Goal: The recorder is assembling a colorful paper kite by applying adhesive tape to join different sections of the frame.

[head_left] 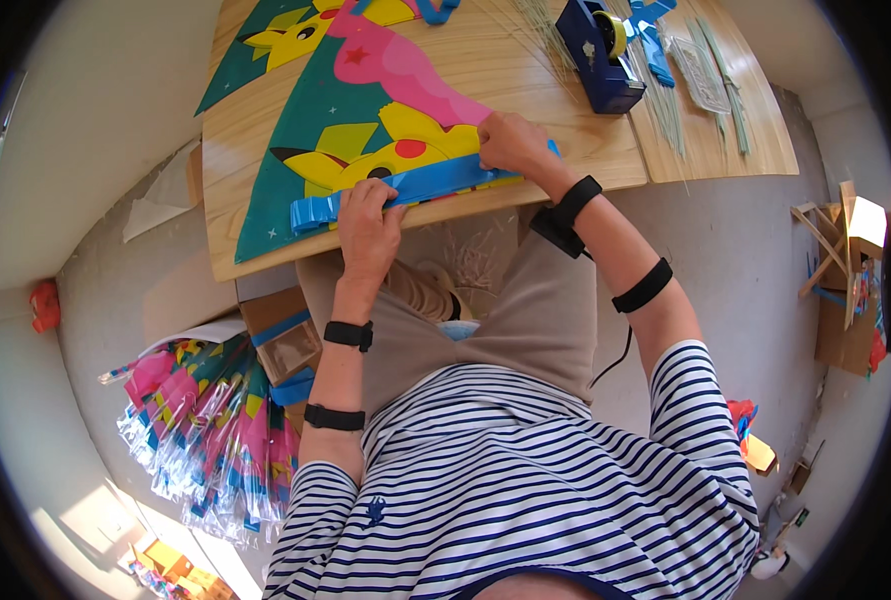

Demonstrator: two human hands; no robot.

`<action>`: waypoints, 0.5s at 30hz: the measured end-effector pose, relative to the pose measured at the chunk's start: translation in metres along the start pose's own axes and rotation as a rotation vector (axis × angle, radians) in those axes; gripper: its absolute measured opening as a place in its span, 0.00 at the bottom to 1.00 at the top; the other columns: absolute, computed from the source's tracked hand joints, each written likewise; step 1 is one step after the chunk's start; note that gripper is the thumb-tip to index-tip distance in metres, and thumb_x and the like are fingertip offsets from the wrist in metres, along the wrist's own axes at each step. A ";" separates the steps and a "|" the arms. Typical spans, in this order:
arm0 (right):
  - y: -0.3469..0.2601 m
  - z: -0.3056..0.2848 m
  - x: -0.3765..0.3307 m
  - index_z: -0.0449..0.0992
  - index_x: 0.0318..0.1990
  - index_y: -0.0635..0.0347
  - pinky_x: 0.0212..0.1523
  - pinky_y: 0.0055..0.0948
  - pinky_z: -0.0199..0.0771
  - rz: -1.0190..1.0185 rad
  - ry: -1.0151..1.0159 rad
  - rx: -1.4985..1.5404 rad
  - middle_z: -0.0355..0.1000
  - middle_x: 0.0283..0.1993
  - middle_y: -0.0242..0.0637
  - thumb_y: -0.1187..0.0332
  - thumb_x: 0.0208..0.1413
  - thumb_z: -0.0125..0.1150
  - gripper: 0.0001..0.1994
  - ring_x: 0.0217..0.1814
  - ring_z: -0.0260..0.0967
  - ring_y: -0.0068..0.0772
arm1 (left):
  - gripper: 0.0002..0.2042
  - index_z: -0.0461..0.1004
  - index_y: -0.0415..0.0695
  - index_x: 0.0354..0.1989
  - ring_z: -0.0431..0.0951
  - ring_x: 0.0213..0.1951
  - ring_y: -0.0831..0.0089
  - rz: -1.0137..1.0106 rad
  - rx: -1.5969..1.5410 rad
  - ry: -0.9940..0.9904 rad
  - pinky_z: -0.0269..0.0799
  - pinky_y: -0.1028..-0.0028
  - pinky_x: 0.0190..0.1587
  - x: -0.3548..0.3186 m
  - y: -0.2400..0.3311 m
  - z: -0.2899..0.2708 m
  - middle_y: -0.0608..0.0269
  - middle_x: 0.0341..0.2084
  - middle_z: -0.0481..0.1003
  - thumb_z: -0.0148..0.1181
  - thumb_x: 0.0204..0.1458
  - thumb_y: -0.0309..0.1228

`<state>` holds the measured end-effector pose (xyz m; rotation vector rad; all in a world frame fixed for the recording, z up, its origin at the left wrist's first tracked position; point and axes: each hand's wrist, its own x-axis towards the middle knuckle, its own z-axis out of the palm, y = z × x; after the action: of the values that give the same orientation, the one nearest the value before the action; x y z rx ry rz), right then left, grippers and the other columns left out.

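Observation:
A printed kite sheet (pixel 310 130) in teal, pink and yellow, with a cartoon animal on it, lies flat at the table's near edge. Along its near side runs a glossy blue plastic strip (pixel 435 180), folded in several layers at the left end. My left hand (pixel 368 225) grips the strip left of its middle, fingertips pressed on top. Toward the strip's right end, my right hand (pixel 513 143) is closed, its knuckles up and its fingertips resting at the sheet; what it pinches is partly hidden.
A second printed sheet (pixel 265 45) lies at the far left. On the right stand a blue tape dispenser (pixel 600 55), thin pale rods (pixel 665 110) and a clear plastic tray (pixel 700 75). Bagged printed kites (pixel 205 420) and a cardboard box (pixel 275 320) sit below left.

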<state>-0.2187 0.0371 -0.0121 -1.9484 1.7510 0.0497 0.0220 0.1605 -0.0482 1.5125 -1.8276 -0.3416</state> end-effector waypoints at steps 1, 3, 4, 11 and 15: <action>-0.002 -0.003 -0.002 0.86 0.37 0.52 0.53 0.55 0.71 -0.004 -0.023 -0.010 0.83 0.42 0.48 0.71 0.42 0.62 0.13 0.50 0.80 0.59 | 0.11 0.78 0.41 0.37 0.73 0.48 0.51 0.005 -0.002 -0.003 0.70 0.57 0.52 0.000 -0.001 -0.001 0.56 0.42 0.77 0.70 0.45 0.23; -0.003 -0.004 -0.004 0.86 0.35 0.51 0.52 0.56 0.69 -0.015 -0.034 -0.024 0.83 0.41 0.47 0.71 0.41 0.61 0.12 0.48 0.80 0.58 | 0.11 0.78 0.40 0.37 0.73 0.48 0.50 0.017 -0.006 -0.008 0.70 0.57 0.53 0.000 -0.002 -0.002 0.55 0.42 0.77 0.70 0.45 0.23; -0.002 -0.002 -0.004 0.86 0.34 0.50 0.51 0.56 0.68 -0.023 -0.023 -0.027 0.83 0.40 0.47 0.71 0.40 0.61 0.12 0.47 0.79 0.58 | 0.11 0.78 0.40 0.37 0.73 0.48 0.50 0.019 -0.008 -0.008 0.70 0.57 0.53 0.001 -0.002 -0.002 0.55 0.42 0.77 0.70 0.45 0.23; 0.001 0.015 0.000 0.85 0.30 0.49 0.52 0.59 0.66 0.003 0.088 -0.155 0.83 0.37 0.38 0.68 0.43 0.65 0.06 0.46 0.80 0.49 | 0.10 0.78 0.40 0.37 0.73 0.49 0.50 0.004 -0.023 -0.005 0.70 0.57 0.53 0.001 -0.001 -0.002 0.54 0.42 0.77 0.70 0.45 0.23; 0.002 0.025 -0.003 0.85 0.28 0.52 0.48 0.57 0.65 -0.045 0.183 -0.185 0.82 0.36 0.44 0.71 0.44 0.60 0.07 0.44 0.80 0.53 | 0.11 0.78 0.39 0.37 0.73 0.49 0.50 0.021 -0.015 0.013 0.70 0.58 0.53 -0.001 -0.001 -0.002 0.54 0.42 0.77 0.70 0.44 0.23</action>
<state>-0.2134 0.0493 -0.0337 -2.1841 1.8759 0.0182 0.0239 0.1612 -0.0476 1.4804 -1.8258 -0.3343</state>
